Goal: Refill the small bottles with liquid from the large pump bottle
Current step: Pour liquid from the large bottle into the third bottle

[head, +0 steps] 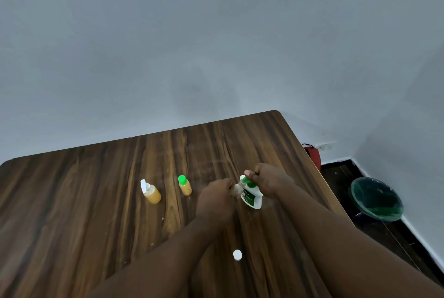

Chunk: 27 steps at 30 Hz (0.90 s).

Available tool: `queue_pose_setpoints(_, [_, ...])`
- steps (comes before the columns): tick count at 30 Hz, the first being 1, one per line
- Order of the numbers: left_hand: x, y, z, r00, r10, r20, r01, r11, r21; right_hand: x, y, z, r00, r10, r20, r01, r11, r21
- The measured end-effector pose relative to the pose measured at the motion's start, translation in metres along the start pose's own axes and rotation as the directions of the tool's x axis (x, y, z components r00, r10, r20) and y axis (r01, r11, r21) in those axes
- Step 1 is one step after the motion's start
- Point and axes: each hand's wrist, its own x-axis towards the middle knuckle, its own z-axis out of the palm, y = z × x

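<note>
One wooden table point(96, 201) fills the near field, with a grey wall behind it. To its right, on the dark floor, stands a round green bin point(376, 198). Farther back by the wall is a red object point(313, 157), kind not clear.

Large pump bottle point(252, 199): white body, green pump head, standing on the table right of centre. The right hand point(269, 181) sits on the pump head, thumb across the top and fingers folded about it. It reads as pressing down, but no stream of liquid can be made out.

The left hand point(216, 195) is curled round a clear small bottle point(236, 188), holding it just left of the pump bottle with its mouth up at the nozzle. The bottle is blurred and its fill level is unreadable.

Two more small bottles stand to the left, apart from both hands.
- Flip-cap bottle point(151, 194), farthest left: white lid flipped open, orange-yellow liquid well up the body.
- Green-capped bottle point(185, 186), between it and the left hand: closed, same colour of liquid.

White cap point(237, 254): loose on the near table between the forearms, probably off the clear bottle.

Progress, as judged: two bottles look filled and the third is under the pump, so past halfway. Remaining steps are to finish this fill, refit the white cap and snap the flip lid shut.
</note>
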Motion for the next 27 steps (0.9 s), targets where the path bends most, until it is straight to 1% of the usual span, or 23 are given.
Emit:
queue_pose_setpoints(3, [-0.001, 0.001, 0.0, 1.0, -0.017, 0.01, 0.017, 1.0, -0.012, 0.002, -0.002, -0.001, 1.0, 0.024, 0.018, -0.024, 1.0, -0.003])
queue_pose_setpoints(6, [-0.001, 0.001, -0.001, 1.0, -0.005, -0.003, 0.005, 1.0, -0.013, 0.004, -0.004, -0.009, 0.999, 0.007, 0.041, -0.007, 1.0, -0.006])
queue_pose_setpoints(10, [0.0, -0.001, 0.001, 1.0, -0.012, -0.001, 0.012, 1.0, 0.004, 0.005, -0.001, -0.003, 0.998, 0.027, 0.048, -0.029, 0.999, 0.029])
queue_pose_setpoints(13, [-0.001, 0.001, 0.0, 1.0, -0.022, 0.005, 0.022, 1.0, -0.007, 0.005, -0.003, -0.003, 0.998, 0.052, 0.047, -0.052, 0.999, -0.001])
queue_pose_setpoints(16, [0.0, 0.0, -0.001, 1.0, -0.004, -0.009, 0.004, 1.0, -0.015, 0.005, -0.006, -0.01, 0.999, 0.032, 0.043, -0.031, 0.999, -0.028])
queue_pose_setpoints(19, [0.001, -0.002, 0.0, 1.0, 0.002, -0.001, -0.002, 1.0, 0.001, 0.004, -0.004, -0.008, 0.998, 0.025, 0.052, -0.024, 1.0, -0.02])
queue_pose_setpoints(24, [-0.001, -0.002, 0.002, 1.0, -0.028, 0.005, 0.029, 0.999, -0.024, 0.004, -0.003, -0.006, 0.999, 0.026, 0.038, -0.024, 0.998, -0.055])
queue_pose_setpoints(27, [-0.001, -0.003, 0.001, 1.0, -0.014, -0.003, 0.014, 0.999, -0.036, 0.005, -0.004, -0.011, 0.999, 0.009, 0.049, -0.007, 0.999, -0.036])
